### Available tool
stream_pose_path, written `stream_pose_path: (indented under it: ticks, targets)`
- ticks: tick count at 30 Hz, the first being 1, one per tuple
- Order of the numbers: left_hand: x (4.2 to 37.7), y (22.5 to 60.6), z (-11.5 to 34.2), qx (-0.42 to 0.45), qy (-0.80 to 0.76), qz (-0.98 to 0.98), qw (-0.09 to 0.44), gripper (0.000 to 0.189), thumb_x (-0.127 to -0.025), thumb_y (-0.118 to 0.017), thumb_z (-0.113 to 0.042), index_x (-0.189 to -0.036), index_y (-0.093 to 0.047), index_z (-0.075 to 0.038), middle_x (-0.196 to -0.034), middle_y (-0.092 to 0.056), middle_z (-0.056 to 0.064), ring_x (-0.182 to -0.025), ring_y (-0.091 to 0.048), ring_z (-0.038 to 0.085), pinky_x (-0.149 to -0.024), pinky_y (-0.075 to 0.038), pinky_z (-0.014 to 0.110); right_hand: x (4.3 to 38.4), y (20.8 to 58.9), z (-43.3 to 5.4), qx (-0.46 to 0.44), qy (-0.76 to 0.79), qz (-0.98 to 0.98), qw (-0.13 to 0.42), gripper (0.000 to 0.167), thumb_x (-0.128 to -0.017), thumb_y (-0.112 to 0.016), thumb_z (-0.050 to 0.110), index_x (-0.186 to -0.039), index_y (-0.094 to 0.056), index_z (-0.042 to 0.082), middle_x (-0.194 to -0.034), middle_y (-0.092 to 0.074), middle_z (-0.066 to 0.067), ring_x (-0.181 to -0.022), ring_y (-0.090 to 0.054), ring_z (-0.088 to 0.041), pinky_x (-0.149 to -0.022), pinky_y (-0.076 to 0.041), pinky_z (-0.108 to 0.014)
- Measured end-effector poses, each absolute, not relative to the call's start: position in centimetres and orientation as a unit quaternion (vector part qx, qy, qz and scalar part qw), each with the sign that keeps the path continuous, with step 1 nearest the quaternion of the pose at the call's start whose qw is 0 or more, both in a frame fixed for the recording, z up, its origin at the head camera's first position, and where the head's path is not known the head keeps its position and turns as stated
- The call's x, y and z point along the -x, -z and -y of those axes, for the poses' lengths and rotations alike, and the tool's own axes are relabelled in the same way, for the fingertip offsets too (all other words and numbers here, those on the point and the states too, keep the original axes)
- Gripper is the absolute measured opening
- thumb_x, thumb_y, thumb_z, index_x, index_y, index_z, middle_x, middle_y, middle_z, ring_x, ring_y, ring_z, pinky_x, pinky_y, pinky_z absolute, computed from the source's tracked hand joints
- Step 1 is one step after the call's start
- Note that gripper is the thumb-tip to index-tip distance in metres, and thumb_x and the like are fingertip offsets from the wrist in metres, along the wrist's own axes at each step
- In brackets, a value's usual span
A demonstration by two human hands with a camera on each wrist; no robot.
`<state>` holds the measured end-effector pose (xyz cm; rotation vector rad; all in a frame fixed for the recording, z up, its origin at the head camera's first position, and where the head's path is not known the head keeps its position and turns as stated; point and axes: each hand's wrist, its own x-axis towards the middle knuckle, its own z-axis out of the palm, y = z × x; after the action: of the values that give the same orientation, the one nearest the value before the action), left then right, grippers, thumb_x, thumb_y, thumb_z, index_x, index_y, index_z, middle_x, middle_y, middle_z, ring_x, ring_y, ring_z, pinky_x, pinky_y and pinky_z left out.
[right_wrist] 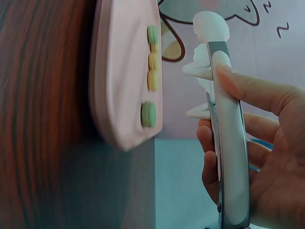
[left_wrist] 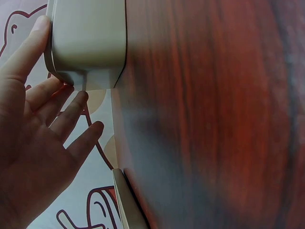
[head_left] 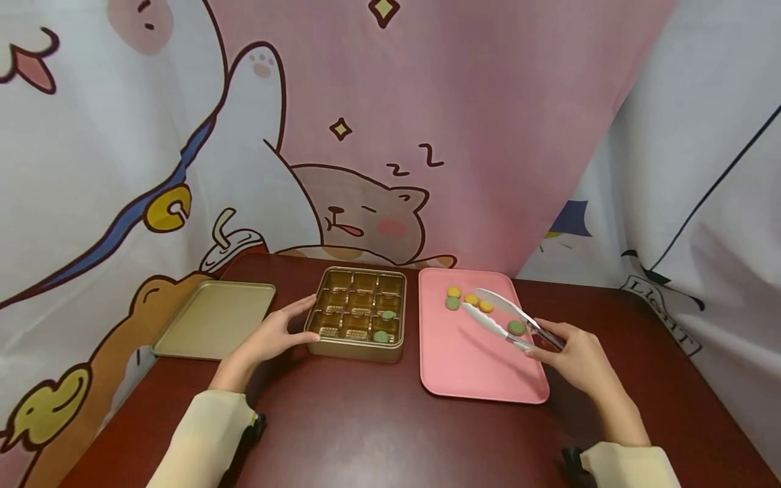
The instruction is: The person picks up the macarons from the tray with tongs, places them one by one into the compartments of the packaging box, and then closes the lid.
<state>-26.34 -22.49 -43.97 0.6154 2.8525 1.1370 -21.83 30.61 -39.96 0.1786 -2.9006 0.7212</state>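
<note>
My left hand (head_left: 276, 333) touches the left side and near left corner of a gold box (head_left: 356, 350), thumb and fingers extended. Inside it is a divided insert with small compartments. Two green macarons (head_left: 381, 336) sit in its right column, in the middle and near compartments. My right hand (head_left: 578, 358) grips metal tongs with white scalloped tips (right_wrist: 231, 143). The tongs hover above a pink tray (head_left: 470, 373), their arms spread and nothing pinched between them. On that tray lie yellow macarons (right_wrist: 152, 80) and green macarons (right_wrist: 148, 114), the nearer green one partly beneath the tongs in the head view.
A flat gold lid-like tray (head_left: 213, 318) lies at the left of the dark red wooden table (head_left: 366, 434). Behind the table hangs a curtain (head_left: 500, 135) printed with cartoon animals. It also closes in both sides.
</note>
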Motion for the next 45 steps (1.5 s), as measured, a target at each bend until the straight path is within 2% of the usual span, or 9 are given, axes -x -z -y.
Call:
stream_pose_path:
  ticks: [4,11,15,32,40,45]
  targets:
    - [26.2,44.4,22.5,-0.199,-0.363,-0.91,0.001,0.081,-0.087,-0.077,-0.027,-0.152,-0.038,0.001,-0.16,-0.035,0.02,-0.147,-0.033,0.042,-0.114,-0.032,0.062,20.7,40.5,-32.5,-0.043,-0.226,0.971,0.069,0.074,-0.076,-0.086,0.039,-0.133,-0.062,-0.002,-0.116,-0.067,-0.031,-0.091,-0.061,-0.034,-0.065,-0.045,-0.034]
    - [26.2,44.7,22.6,-0.195,-0.37,-0.908,0.002,0.081,-0.088,-0.077,-0.028,-0.153,-0.037,-0.001,-0.16,-0.034,0.019,-0.148,-0.031,0.042,-0.114,-0.031,0.063,19.0,40.8,-35.7,-0.014,-0.19,0.979,0.072,0.078,-0.072,-0.087,0.044,-0.13,-0.063,-0.002,-0.115,-0.066,-0.033,-0.098,-0.062,-0.045,-0.076,-0.049,-0.057]
    - [26.4,44.6,22.6,-0.199,-0.369,-0.908,-0.002,0.081,-0.087,-0.077,-0.028,-0.153,-0.037,-0.001,-0.16,-0.035,0.02,-0.147,-0.032,0.042,-0.114,-0.031,0.063,18.3,41.1,-36.8,-0.006,-0.177,0.982,0.07,0.077,-0.072,-0.087,0.044,-0.129,-0.064,-0.002,-0.116,-0.065,-0.035,-0.102,-0.061,-0.051,-0.08,-0.047,-0.062]
    - [26.3,44.3,22.6,-0.197,-0.38,-0.904,0.006,0.082,-0.087,-0.078,-0.028,-0.152,-0.037,0.001,-0.16,-0.035,0.018,-0.148,-0.031,0.041,-0.116,-0.029,0.062,19.0,41.5,-36.2,0.01,-0.133,0.99,0.05,0.075,-0.072,-0.086,0.035,-0.132,-0.061,-0.002,-0.119,-0.062,-0.037,-0.1,-0.058,-0.056,-0.075,-0.046,-0.066]
    - [26.4,44.3,22.7,-0.196,-0.377,-0.905,-0.005,0.081,-0.087,-0.078,-0.026,-0.152,-0.038,0.001,-0.16,-0.035,0.018,-0.148,-0.032,0.041,-0.115,-0.03,0.062,19.0,41.3,-35.8,0.009,-0.124,0.99,0.073,0.068,-0.072,-0.087,0.03,-0.129,-0.064,0.001,-0.118,-0.063,-0.036,-0.1,-0.059,-0.056,-0.073,-0.046,-0.065]
    - [26.3,44.4,22.6,-0.202,-0.378,-0.903,0.002,0.082,-0.087,-0.078,-0.027,-0.152,-0.038,0.001,-0.16,-0.035,0.018,-0.147,-0.032,0.041,-0.115,-0.031,0.061,18.7,41.4,-35.9,0.008,-0.123,0.99,0.065,0.068,-0.072,-0.087,0.032,-0.129,-0.065,0.002,-0.119,-0.063,-0.035,-0.102,-0.059,-0.056,-0.075,-0.046,-0.066]
